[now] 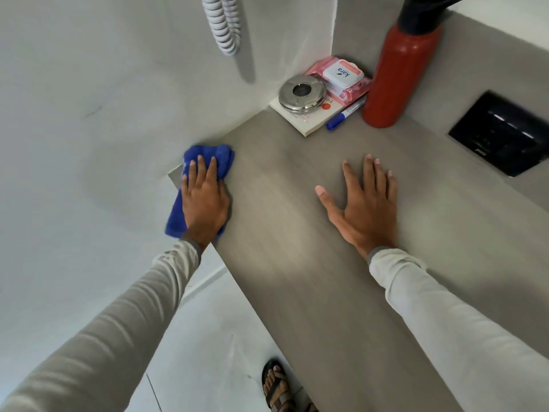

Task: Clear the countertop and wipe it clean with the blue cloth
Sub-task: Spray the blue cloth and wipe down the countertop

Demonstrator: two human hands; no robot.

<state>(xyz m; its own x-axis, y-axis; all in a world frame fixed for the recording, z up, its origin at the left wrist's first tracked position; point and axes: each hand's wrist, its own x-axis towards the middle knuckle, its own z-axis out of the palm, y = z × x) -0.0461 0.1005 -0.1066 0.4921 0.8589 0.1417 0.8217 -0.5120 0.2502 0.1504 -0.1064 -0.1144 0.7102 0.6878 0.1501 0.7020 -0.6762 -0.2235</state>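
Note:
A grey wood-grain countertop (pixel 291 221) runs from the far corner toward me. My left hand (pixel 205 203) presses flat on the folded blue cloth (pixel 219 157) at the counter's left edge, part of the cloth hanging over the side. My right hand (pixel 365 203) lies flat on the bare counter, fingers spread, holding nothing. In the far corner stand a red bottle with a black cap (pixel 399 72), a pink wipes pack (pixel 344 77), a round steel lid (pixel 301 93) on a white book (pixel 309 120), and a blue marker (pixel 344 114).
A black socket panel (pixel 502 132) is set in the wall at right. A white coiled cord (pixel 221 22) hangs on the wall above the corner. White wall borders the counter's left. My sandalled foot (pixel 277 388) stands on the pale floor below.

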